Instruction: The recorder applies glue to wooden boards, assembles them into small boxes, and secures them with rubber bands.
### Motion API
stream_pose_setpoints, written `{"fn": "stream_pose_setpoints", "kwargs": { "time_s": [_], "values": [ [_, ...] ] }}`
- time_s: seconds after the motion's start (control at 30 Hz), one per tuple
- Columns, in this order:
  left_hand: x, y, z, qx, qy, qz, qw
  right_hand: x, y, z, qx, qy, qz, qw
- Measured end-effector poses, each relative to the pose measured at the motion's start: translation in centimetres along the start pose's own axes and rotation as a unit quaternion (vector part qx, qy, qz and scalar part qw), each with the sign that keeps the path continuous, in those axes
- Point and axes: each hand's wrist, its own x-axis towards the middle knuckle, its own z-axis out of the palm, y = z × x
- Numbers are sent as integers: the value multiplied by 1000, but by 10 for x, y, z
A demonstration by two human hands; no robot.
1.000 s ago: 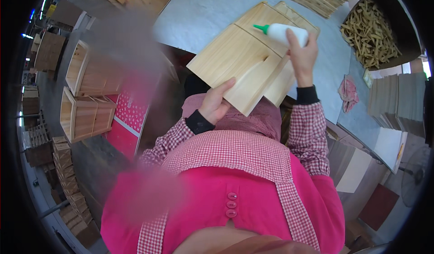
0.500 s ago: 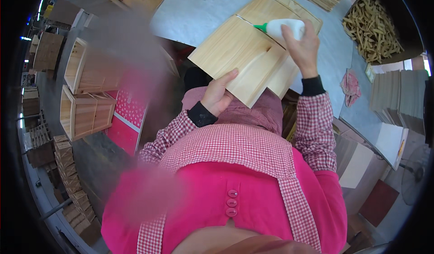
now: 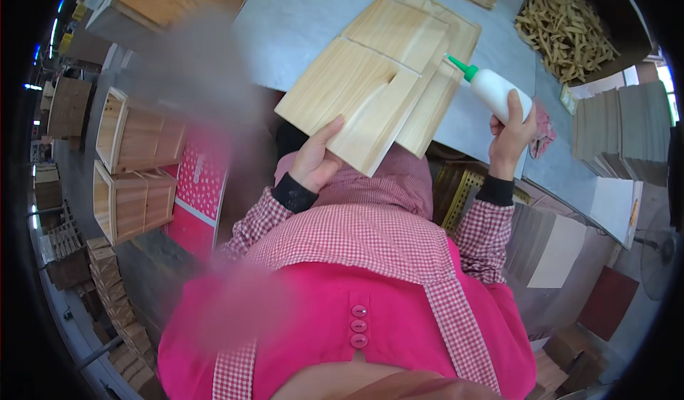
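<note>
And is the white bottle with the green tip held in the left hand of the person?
No, the right hand holds the white bottle, while the left hand holds the wooden board at its near edge.

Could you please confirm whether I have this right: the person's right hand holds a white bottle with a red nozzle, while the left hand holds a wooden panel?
Not quite: the nozzle is green, not red, as the head view shows. The right hand does hold the white bottle, and the left hand holds the wooden panel.
</note>
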Motion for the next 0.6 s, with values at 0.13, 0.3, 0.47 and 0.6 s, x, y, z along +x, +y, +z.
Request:
{"fn": "stream_pose_setpoints", "kwargs": {
  "time_s": [0.13,0.3,0.47,0.6],
  "values": [
    [1,3,-3,-1,21,-16,1000,28,16,8,86,76,-37,993],
    [5,4,-6,18,12,-7,1000,78,36,18,21,133,-10,991],
    [9,5,-13,10,23,-5,1000,100,45,27,-31,129,-2,991],
    [9,7,-11,2,21,-5,1000,96,42,23,-53,110,2,993]
  ]
}}
